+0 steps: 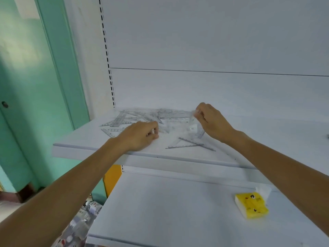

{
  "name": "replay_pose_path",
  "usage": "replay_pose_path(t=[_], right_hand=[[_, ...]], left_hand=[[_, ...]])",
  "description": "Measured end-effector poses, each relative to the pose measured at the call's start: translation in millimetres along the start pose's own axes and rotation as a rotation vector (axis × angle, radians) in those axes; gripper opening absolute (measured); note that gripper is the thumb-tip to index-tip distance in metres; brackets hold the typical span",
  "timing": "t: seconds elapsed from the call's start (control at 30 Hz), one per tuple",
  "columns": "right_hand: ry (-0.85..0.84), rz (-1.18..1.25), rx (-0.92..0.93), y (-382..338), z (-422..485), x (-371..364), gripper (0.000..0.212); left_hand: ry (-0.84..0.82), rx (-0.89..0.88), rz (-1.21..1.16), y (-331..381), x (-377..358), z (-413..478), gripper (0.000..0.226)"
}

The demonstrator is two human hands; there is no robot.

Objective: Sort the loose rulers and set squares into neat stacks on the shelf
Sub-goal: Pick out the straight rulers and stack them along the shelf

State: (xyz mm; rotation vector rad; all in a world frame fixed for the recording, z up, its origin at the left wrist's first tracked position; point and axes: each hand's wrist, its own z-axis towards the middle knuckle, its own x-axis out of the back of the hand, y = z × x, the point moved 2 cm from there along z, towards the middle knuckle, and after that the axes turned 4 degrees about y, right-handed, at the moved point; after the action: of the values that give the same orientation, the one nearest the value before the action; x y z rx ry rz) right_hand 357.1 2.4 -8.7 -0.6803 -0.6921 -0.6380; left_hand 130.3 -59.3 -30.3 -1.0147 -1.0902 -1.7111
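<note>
Clear, flat plastic rulers (pixel 117 120) and triangular set squares (pixel 193 143) are lying scattered on a smooth white shelf (pixel 85 146). The right hand (pixel 211 120) is pinching one ruler (pixel 196 128), tilting it upward. The left hand (pixel 140 135) is resting curled on the shelf, and I cannot tell whether it is gripping anything.

Soft, even light brightens the white shelf (pixel 267 132); only faint shadows sit beneath the left grip (pixel 140 135) and right grip (pixel 211 120). The clear ruler (pixel 195 126) pinched in the right grip smears with motion blur, and the loose rulers (pixel 122 119) behind the left grip nearly vanish into white. Left of that grip the green door frame (pixel 58 59) bows; bottles (pixel 83 223) below lie unfocused.
</note>
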Motion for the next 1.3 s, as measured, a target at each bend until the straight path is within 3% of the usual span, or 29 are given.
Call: replay_pose_path(t=[0.07, 0.2, 0.3, 0.47, 0.67, 0.77, 0.8, 0.87, 1.03, 1.3], right_hand=[[0.066, 0.063, -0.068, -1.4, 2.8, 2.4, 0.017], [0.188, 0.431, -0.315, -0.1, 8.9, 9.7, 0.012], [0.155, 0.568, -0.375, 5.7, 6.3, 13.9, 0.026], [0.201, 0.557, -0.375, 24.7, -2.5, 18.8, 0.025], [0.186, 0.546, -0.53, 69.5, -13.6, 50.5, 0.039], [0.093, 0.524, -0.595, 101.7, -20.4, 71.9, 0.012], [0.044, 0.518, -0.585, 111.4, -23.4, 78.4, 0.009], [-0.017, 0.429, -0.548, 132.2, -28.4, 90.7, 0.026], [-0.031, 0.021, -0.312, 192.8, -45.5, 145.0, 0.035], [-0.109, 0.046, -0.235, 277.7, -75.7, 203.8, 0.041]], left_hand=[[0.037, 0.038, 0.021, -2.3, 1.6, -2.5, 0.012], [0.163, 0.08, 0.02, -2.9, 9.3, -5.4, 0.025], [0.243, 0.053, 0.007, -2.3, 10.4, -4.0, 0.029], [0.285, -0.009, -0.036, 8.9, 4.6, 9.4, 0.025], [0.248, -0.112, -0.048, 61.0, -14.8, 41.2, 0.022], [0.226, -0.14, 0.002, 90.5, -28.7, 58.6, 0.029], [0.229, -0.14, 0.012, 97.7, -32.2, 63.5, 0.031], [0.248, -0.126, 0.009, 107.5, -37.3, 71.7, 0.032], [0.281, -0.098, -0.036, 158.3, -57.7, 95.9, 0.032], [0.443, -0.083, -0.015, 233.0, -88.4, 118.7, 0.027]])
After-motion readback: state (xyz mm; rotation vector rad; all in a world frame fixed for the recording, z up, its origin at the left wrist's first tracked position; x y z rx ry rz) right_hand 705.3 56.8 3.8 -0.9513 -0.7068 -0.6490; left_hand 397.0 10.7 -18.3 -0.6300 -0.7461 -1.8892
